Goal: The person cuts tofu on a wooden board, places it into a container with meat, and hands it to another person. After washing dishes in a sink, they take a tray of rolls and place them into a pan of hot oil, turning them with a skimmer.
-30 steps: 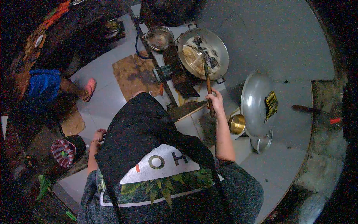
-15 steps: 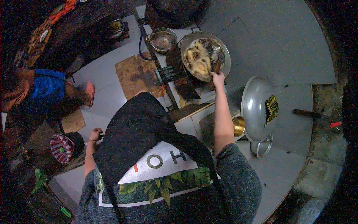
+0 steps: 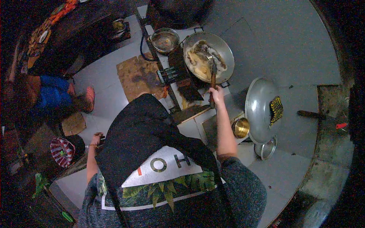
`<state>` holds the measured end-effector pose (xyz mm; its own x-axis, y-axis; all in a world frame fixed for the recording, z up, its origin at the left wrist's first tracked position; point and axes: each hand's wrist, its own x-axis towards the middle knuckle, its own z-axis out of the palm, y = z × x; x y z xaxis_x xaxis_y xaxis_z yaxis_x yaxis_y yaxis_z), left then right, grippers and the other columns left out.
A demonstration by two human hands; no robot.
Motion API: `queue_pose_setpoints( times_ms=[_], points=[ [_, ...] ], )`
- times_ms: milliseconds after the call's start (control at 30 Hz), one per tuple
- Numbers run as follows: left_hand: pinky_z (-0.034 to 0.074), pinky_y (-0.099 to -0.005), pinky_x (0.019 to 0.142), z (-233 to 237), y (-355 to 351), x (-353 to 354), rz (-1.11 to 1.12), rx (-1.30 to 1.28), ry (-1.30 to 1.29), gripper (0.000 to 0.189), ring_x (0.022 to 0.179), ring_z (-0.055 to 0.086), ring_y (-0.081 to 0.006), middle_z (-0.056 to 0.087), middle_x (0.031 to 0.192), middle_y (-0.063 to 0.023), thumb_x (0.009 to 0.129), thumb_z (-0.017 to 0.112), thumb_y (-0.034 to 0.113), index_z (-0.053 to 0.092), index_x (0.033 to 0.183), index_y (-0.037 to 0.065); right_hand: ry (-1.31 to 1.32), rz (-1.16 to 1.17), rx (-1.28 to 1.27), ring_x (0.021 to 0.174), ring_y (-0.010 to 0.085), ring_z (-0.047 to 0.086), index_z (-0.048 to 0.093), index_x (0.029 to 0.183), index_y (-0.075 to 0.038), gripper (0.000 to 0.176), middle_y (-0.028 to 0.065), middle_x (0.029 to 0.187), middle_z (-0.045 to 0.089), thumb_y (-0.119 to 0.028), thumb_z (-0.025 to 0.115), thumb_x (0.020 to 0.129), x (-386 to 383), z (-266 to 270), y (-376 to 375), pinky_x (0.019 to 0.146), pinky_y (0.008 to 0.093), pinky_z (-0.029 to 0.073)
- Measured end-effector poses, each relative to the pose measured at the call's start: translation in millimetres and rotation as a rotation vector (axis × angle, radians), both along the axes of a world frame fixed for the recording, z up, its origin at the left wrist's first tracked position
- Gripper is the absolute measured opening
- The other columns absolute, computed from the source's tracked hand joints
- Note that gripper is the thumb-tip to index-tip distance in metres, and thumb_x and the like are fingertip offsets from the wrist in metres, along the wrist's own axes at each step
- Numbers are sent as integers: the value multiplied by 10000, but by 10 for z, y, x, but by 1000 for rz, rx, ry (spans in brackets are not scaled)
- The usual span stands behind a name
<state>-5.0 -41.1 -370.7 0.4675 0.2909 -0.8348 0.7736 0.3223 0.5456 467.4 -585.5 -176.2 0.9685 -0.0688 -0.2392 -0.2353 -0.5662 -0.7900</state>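
My right hand (image 3: 216,93) grips the wooden handle of a spatula (image 3: 213,74) whose blade rests in the food inside a large metal wok (image 3: 227,52) on the stove. The food looks pale yellow with dark bits. My left hand (image 3: 96,136) hangs down by my side near a striped cloth bundle (image 3: 62,152); its fingers look curled and I cannot see anything in it. My black apron and grey printed shirt fill the lower middle of the view.
A smaller pot (image 3: 164,39) sits left of the wok. A big metal lid (image 3: 258,110) with a yellow-black cloth leans at the right, beside a brass cup (image 3: 241,127) and a small lid (image 3: 265,148). A person in blue (image 3: 53,93) crouches at left.
My right hand pulled back from the wok's rim toward me, drawing the spatula through the food. The person in blue shifted slightly left.
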Motion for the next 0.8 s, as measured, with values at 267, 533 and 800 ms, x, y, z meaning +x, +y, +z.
queue_pose_setpoints(
  times_ms=[267, 533, 800],
  points=[
    [398, -331, 419, 412, 18, 205, 117, -68, 31, 270, 571, 563, -230, 584, 812, -136, 783, 486, 138, 414, 1034, 73, -164, 14, -136, 622, 158, 515, 370, 1143, 51, 605, 118, 762, 556, -121, 575, 600, -492, 324, 41, 582, 269, 411],
    [375, -287, 379, 497, -37, 227, -31, 79, -25, 195, 479, 532, -208, 576, 671, -190, 743, 453, 11, 473, 936, 27, -11, 1, 241, 504, 150, 487, 386, 1132, 23, 542, 87, 670, 525, -86, 556, 629, -763, 867, 125, 473, 262, 405],
    [377, -278, 377, 68, 82, 90, 127, 160, -62, 241, 468, 514, -185, 563, 634, -152, 654, 518, -83, 486, 863, 31, -28, -77, 128, 407, 140, 452, 425, 1063, 13, 466, 65, 599, 493, -109, 561, 635, -195, 559, -8, 365, 270, 365]
  ],
)
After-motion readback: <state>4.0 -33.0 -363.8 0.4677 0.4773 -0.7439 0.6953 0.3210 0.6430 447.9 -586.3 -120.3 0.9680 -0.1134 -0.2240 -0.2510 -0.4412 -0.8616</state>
